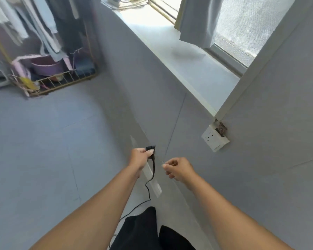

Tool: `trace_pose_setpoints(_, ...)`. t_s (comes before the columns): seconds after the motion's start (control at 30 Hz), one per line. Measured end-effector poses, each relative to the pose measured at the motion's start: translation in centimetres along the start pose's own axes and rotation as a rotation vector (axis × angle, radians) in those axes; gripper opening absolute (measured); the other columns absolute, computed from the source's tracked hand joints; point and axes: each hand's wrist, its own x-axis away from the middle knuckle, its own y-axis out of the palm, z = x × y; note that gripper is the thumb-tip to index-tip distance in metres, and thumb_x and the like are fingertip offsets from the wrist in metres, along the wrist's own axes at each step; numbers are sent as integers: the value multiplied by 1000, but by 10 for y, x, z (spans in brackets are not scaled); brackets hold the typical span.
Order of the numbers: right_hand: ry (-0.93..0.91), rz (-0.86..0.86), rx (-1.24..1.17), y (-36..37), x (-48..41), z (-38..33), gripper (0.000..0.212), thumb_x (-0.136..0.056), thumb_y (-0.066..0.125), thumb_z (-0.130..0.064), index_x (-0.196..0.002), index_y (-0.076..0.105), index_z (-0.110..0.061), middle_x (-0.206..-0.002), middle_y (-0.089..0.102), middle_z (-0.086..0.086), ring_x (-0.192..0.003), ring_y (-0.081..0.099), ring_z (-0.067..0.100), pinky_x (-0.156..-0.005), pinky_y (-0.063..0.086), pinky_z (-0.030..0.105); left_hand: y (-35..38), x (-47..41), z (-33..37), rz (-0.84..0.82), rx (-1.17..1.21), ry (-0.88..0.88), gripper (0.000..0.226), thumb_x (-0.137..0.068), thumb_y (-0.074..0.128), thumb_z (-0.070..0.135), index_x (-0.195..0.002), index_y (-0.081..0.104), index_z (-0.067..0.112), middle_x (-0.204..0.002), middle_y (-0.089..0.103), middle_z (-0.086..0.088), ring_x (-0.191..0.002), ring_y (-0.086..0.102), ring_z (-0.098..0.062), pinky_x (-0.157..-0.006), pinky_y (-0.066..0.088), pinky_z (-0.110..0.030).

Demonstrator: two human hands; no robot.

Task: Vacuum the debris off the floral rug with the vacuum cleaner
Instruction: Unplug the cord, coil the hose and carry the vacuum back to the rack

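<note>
Left hand [139,157]: out in front, fingers wrapped tight round a black plug [150,150], thumb on top, the plug's head poking out past the knuckles.
Plug: up in the air and close to the grey wall [260,123], well apart from the socket.
Cord [148,188]: thin and black, it drops from under that fist, kinks once, then slides down to the left of the dark trousers [143,231] and off the bottom edge. Where it ends, cannot tell.
Right hand [179,168]: just beside the left and a touch lower, fingers curled in, thumb tip meeting the forefinger. Whether it pinches anything, cannot tell.
Wall socket [214,139]: white, up and right of the right hand, tilted off the wall with loose wires showing behind its top edge.
Window sill [188,69]: pale, running away above the socket, bright with daylight, a grey curtain [197,20] hanging over it and folded cloths [130,2] stacked at the far end.
Floor [43,141]: grey tiles, spreading left.
Wire rack [61,82]: far left corner, gold-coloured, a purple basin [47,66] inside, clothes [43,24] hanging above it.
</note>
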Motion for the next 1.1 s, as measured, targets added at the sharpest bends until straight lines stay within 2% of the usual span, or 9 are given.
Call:
trace_pose_setpoints(0.1, -45, -125, 63, 23, 15, 0, 12, -92, 66, -20, -101, 66, -11, -76, 65, 1, -57, 57, 5, -45, 41, 9, -20, 24, -24, 96, 46, -23, 13, -90, 66, 18, -97, 72, 9, -87, 69, -9, -74, 57, -19, -66, 42, -23)
trace_pose_setpoints(0.23, -76, -280, 100, 48, 38, 16, 26, -94, 64, -16, -119, 60, -15, -94, 72, 11, -61, 61, 11, -57, 47, 20, -31, 65, -55, 199, 184, -68, 17, -91, 65, 19, -104, 69, 9, -85, 68, -3, -63, 55, -7, -50, 38, -13)
trace_pose_setpoints(0.33, -94, -360, 79, 65, 55, 33, 26, -95, 59, -10, -118, 52, -20, -102, 71, 12, -63, 62, 11, -55, 48, 18, -34, 91, -79, 261, 334, -138, 20, -91, 66, 21, -106, 70, 9, -82, 69, 1, -70, 59, -11, -68, 43, -20)
trace_pose_setpoints(0.37, -102, -382, 70, 73, 61, 40, 26, -96, 58, -9, -119, 52, -20, -106, 71, 12, -64, 63, 11, -55, 48, 18, -37, 101, -89, 288, 380, -166, 21, -90, 67, 23, -107, 70, 10, -82, 70, 1, -73, 59, -14, -69, 41, -25)
trace_pose_setpoints(0.47, -120, -406, 40, 96, 67, 61, 31, -96, 56, -7, -126, 54, -16, -112, 70, 5, -75, 65, 14, -61, 51, 22, -50, 121, -112, 343, 482, -217, 25, -89, 68, 24, -112, 68, 13, -92, 73, -1, -77, 63, -13, -64, 40, -25)
trace_pose_setpoints(0.57, -136, -425, 63, 123, 76, 74, 35, -94, 60, -8, -127, 58, -18, -114, 68, -2, -86, 64, 10, -68, 52, 26, -71, 148, -136, 392, 552, -234, 27, -90, 68, 26, -114, 68, 14, -101, 74, 0, -80, 67, -8, -70, 43, -27)
trace_pose_setpoints(0.8, -261, -494, 199, 201, 113, 80, 37, -92, 61, -7, -123, 59, -26, -127, 64, -2, -93, 64, 6, -64, 51, 22, -140, 214, -203, 528, 758, -280, 22, -91, 66, 27, -109, 67, 15, -94, 74, 4, -80, 67, -8, -80, 43, -33)
trace_pose_setpoints(0.97, -338, -547, 321, 273, 154, 83, 41, -92, 61, -7, -126, 59, -28, -129, 63, -5, -104, 64, 11, -85, 56, 37, -189, 263, -259, 611, 870, -305, 15, -93, 63, 28, -101, 66, 17, -87, 73, 5, -79, 66, -8, -78, 42, -33)
trace_pose_setpoints(1.1, -359, -617, 416, 338, 196, 98, 42, -90, 65, -10, -128, 58, -27, -128, 65, -4, -109, 64, 15, -88, 55, 36, -238, 306, -314, 664, 984, -312, 13, -94, 62, 29, -95, 65, 16, -84, 73, 3, -78, 67, -8, -73, 43, -32)
